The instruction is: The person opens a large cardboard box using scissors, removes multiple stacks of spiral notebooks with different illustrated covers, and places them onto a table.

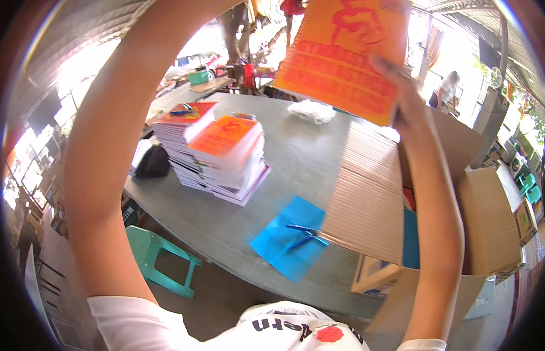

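Note:
My right hand (406,96) is closed on the right edge of an orange spiral notebook (348,64) with red print and a red drawing on its cover. I hold it raised above the table, near the top of the view, and its upper part is cut off. My left arm (103,169) reaches up past the top edge, so the left hand is out of sight. Below stand two stacks of notebooks side by side, one topped by an orange notebook (225,136), the other by a red one (193,111) with small items on it.
A grey table (296,164) bears a blue sheet (278,245) with a blurred dark blue tool (304,230), and crumpled clear plastic (312,111). At the right stands an open cardboard box (489,216). A green stool (161,254) is at lower left. Another person (447,92) is far right.

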Motion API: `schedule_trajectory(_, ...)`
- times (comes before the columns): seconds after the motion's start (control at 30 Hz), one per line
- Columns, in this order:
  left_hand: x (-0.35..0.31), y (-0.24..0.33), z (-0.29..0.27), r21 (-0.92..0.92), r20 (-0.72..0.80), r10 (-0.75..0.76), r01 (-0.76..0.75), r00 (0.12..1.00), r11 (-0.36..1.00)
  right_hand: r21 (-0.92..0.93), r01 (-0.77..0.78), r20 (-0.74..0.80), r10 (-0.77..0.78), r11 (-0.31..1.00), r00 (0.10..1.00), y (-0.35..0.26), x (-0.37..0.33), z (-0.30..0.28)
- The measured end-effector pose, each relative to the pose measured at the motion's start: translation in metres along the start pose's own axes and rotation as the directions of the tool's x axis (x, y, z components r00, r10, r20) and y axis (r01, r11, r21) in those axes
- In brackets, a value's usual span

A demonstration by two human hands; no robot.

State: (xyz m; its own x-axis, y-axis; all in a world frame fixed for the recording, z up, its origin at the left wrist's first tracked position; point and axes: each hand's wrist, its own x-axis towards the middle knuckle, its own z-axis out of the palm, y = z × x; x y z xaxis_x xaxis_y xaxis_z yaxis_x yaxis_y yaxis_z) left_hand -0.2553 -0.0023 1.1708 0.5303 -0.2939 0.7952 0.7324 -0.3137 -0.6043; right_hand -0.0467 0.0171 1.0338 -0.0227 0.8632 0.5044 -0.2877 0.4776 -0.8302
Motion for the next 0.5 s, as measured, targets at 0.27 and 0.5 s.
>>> schedule_trajectory(0.27,-0.194,-0.102,-0.124,0.122,0.388,-0.513,0.509,0.766,0.852,0.515,-0.549,0.239,0.504,0.659,0.830,0.190,0.080,0.154)
schedule_trajectory(0.5,-0.329,-0.104,-0.206,0.227,0.536,-0.780,0.834,0.323,0.502,0.309,-0.750,0.136,0.753,0.585,0.643,0.287,0.070,0.171)
